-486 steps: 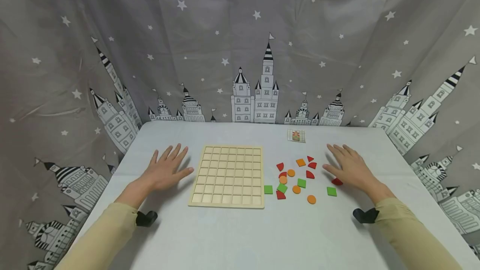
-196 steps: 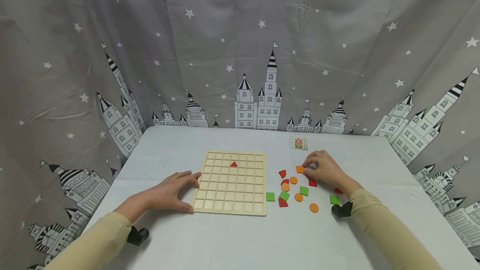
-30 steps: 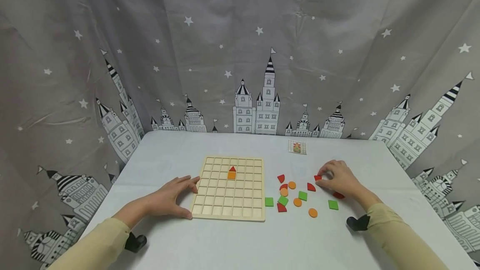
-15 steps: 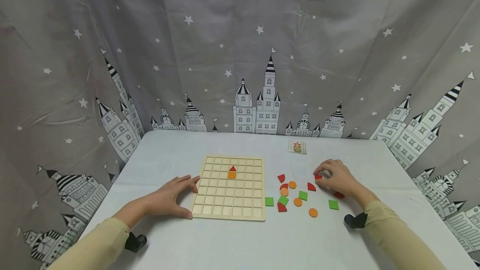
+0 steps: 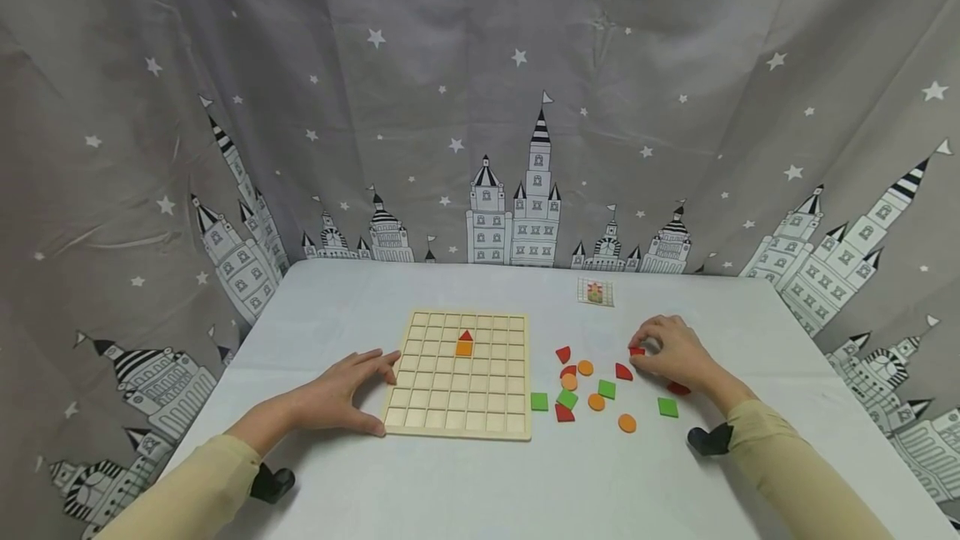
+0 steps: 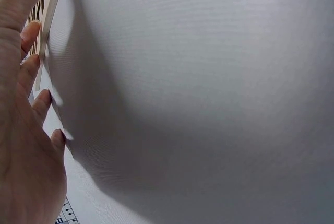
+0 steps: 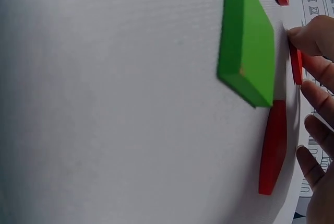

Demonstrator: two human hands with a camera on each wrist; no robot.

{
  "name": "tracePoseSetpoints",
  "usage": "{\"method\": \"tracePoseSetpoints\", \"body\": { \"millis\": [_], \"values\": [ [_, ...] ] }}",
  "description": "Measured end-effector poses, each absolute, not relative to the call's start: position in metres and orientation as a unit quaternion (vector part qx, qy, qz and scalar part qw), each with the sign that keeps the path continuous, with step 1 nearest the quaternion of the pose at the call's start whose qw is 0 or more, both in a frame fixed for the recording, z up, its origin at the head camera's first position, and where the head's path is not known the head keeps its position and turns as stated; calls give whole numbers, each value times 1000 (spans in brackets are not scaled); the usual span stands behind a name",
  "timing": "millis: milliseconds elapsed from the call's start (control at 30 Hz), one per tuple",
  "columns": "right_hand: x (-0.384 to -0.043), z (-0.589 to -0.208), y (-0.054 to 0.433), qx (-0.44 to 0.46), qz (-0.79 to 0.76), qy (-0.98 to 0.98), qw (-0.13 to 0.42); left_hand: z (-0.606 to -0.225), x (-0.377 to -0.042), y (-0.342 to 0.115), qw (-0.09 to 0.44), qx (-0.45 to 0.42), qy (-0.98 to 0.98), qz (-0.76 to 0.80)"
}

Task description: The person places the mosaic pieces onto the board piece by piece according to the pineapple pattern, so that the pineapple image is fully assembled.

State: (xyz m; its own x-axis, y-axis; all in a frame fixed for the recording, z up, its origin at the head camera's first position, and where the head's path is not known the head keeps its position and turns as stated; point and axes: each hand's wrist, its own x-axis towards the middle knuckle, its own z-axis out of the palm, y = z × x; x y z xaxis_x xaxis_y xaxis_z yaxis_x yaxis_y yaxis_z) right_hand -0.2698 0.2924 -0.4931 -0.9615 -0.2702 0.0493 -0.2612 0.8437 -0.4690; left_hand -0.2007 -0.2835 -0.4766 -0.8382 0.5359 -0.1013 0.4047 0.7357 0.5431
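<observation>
My left hand (image 5: pixel 341 394) rests at the left side of a pale wooden grid board (image 5: pixel 429 429), thumb at its near corner and fingertips along the edge. On the board, a red triangle tile (image 5: pixel 466 336) lies just behind an orange square tile (image 5: pixel 464 348). To the right, my right hand (image 5: pixel 672 352) pinches a red quarter-circle tile (image 7: pixel 296 62) between thumb and fingers, low over the table. Part of that tile is hidden by the fingers. A green square tile (image 7: pixel 250 46) and another red tile (image 7: pixel 274 148) lie near this hand.
Between board and right hand lie several loose tiles, among them an orange disc (image 5: pixel 627 422), a green square (image 5: pixel 539 402) and a red quarter circle (image 5: pixel 623 371). A small picture card (image 5: pixel 596 292) lies at the back. A grey castle-print curtain (image 5: pixel 420 65) hangs behind the table.
Since the oldest frame, the red triangle and then the orange square came onto the board. My left hand moved to the board's edge. Over the last second, both hands stay nearly still.
</observation>
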Motion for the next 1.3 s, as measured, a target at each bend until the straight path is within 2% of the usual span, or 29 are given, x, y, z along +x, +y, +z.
{"method": "tracePoseSetpoints", "body": {
  "millis": [300, 633, 900, 1300],
  "values": [
    [-276, -490, 269, -154, -230, 961, -19, -474, -199, -283, 134, 245, 925, 257],
    [-287, -474, 178, -229, -268, 935, -32, -474, -199, -283, 130, 252, 924, 258],
    [-289, -477, 110, -276, -268, 923, -29, -476, -200, -283, 131, 251, 924, 257],
    [-283, -487, 60, -304, -221, 925, -54, -476, -200, -283, 138, 236, 928, 252]
  ]
}}
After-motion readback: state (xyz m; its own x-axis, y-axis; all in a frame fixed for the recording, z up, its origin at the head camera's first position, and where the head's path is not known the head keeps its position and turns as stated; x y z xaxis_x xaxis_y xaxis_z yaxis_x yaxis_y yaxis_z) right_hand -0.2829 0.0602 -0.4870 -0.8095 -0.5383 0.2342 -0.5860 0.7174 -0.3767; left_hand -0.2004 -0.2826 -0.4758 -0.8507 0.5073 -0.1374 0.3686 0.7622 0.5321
